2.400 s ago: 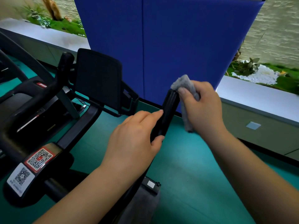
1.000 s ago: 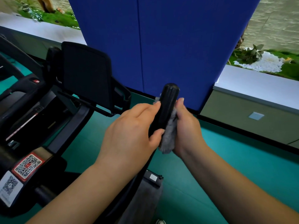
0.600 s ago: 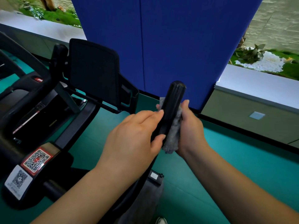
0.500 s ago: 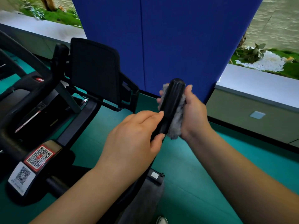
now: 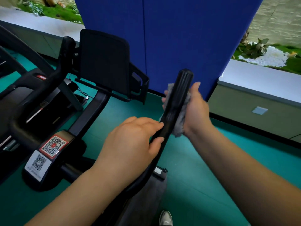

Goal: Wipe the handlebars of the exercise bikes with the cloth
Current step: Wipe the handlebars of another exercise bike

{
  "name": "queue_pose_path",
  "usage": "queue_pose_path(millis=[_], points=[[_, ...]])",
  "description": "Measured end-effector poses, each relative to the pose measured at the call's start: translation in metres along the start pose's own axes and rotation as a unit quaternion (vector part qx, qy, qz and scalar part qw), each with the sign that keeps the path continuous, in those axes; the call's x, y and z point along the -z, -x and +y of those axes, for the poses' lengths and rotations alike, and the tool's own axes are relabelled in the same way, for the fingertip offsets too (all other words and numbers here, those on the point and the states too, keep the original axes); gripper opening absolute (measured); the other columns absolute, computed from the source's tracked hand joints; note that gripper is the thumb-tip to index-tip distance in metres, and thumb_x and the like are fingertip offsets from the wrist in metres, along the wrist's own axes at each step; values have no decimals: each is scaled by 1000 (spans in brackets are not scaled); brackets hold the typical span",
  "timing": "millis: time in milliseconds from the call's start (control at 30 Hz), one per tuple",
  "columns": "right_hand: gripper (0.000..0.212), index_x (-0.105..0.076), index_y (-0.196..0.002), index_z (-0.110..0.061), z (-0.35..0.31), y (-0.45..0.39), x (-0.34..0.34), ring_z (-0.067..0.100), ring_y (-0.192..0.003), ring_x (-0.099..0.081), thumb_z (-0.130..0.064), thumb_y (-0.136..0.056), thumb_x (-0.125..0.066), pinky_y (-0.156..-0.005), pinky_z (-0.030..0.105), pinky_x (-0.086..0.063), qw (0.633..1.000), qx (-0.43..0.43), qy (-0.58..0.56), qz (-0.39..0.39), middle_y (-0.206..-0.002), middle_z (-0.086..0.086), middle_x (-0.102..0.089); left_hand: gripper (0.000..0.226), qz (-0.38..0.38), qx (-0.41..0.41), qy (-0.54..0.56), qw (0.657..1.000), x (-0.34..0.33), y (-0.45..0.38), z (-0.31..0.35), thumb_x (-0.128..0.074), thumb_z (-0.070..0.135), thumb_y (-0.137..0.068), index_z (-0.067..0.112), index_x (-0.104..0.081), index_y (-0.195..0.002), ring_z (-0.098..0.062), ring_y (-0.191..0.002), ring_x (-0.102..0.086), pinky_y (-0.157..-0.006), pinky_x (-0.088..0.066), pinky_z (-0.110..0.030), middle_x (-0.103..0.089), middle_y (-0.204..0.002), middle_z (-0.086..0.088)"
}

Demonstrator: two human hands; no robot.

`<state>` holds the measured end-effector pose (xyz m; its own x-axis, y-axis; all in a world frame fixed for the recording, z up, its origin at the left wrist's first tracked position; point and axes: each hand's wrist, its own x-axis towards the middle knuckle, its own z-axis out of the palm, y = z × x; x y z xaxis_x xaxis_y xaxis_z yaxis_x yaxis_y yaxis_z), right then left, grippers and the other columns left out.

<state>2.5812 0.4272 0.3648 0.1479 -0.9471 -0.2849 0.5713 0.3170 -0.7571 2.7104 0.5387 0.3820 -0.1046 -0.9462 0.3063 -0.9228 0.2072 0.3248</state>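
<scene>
A black handlebar grip (image 5: 176, 101) of an exercise bike rises at the centre, tilted up and to the right. My right hand (image 5: 197, 110) wraps a grey cloth (image 5: 181, 121) around the back and right side of the grip's upper half, below its rounded end. My left hand (image 5: 130, 144) clasps the same bar lower down, fingers curled over it. The bike's other handlebar (image 5: 65, 51) stands at the upper left, untouched.
A black console screen (image 5: 104, 62) on a bracket sits left of the grip. The bike's stem carries QR-code stickers (image 5: 53, 145). A blue partition (image 5: 179, 33) stands close behind. A grey ledge (image 5: 260, 79) runs along the right. Green floor lies below.
My right hand has slid the cloth down from the grip's tip, then up and a little down again along the grip. My left hand has kept its hold on the bar.
</scene>
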Motion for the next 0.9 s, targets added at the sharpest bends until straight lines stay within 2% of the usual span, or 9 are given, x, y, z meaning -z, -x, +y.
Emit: queue_pose_path(millis=[167,233,367,433,533,700,833,900], points=[[72,-70,-99,-9,10,10,5,21,-76,-66,-59,-97,-18,-77,34,-54,999,4,28,27,-85,9,-72,34,-8,1,9,1000,3,11,-4,-61,38,-77,26,-73,-106,-12,-77,-60,-65,-54,-24,-71,-98,14],[72,-72,-98,-13,32,26,13,20,-77,-67,-60,-97,-18,-74,32,-55,998,-26,39,50,-87,9,-73,34,-11,-3,10,1000,4,15,-5,-61,38,-76,27,-73,-106,-12,-76,-60,-64,-54,-24,-71,-97,14],[73,-71,-91,-4,55,50,10,23,-71,-70,-59,-97,-24,-69,34,-58,990,-112,20,82,-85,14,-74,34,-22,-13,9,1000,8,22,-10,-62,39,-75,29,-73,-105,-10,-77,-61,-63,-54,-24,-72,-97,15],[72,-70,-94,-4,46,43,5,23,-71,-69,-59,-97,-22,-72,36,-57,992,-91,6,81,-86,14,-73,33,-24,-18,10,999,11,27,-12,-62,40,-74,30,-74,-103,-11,-79,-62,-63,-55,-25,-71,-97,16],[74,-70,-99,-4,29,32,1,23,-74,-70,-59,-97,-20,-68,34,-58,994,-45,17,98,-90,12,-74,31,-25,-32,11,999,16,34,-16,-65,38,-74,30,-74,-102,-11,-83,-64,-66,-54,-23,-71,-96,16],[71,-70,-94,-9,53,61,6,19,-74,-71,-57,-98,-19,-74,34,-57,989,-57,55,122,-86,10,-74,34,-32,-48,22,998,18,46,-19,-63,39,-74,28,-74,-104,-14,-82,-65,-65,-54,-24,-71,-96,15],[67,-72,-92,-6,84,94,5,21,-65,-71,-54,-100,-25,-57,28,-57,981,-111,53,148,-79,12,-74,35,-45,-57,38,997,21,56,-25,-63,39,-75,27,-73,-106,-14,-86,-64,-69,-57,-28,-71,-99,13],[71,-70,-94,-3,77,85,1,23,-64,-70,-55,-99,-23,-58,30,-58,983,-103,41,147,-78,13,-74,34,-54,-65,37,996,26,62,-30,-61,40,-77,28,-73,-106,-12,-87,-63,-71,-56,-28,-70,-99,16]])
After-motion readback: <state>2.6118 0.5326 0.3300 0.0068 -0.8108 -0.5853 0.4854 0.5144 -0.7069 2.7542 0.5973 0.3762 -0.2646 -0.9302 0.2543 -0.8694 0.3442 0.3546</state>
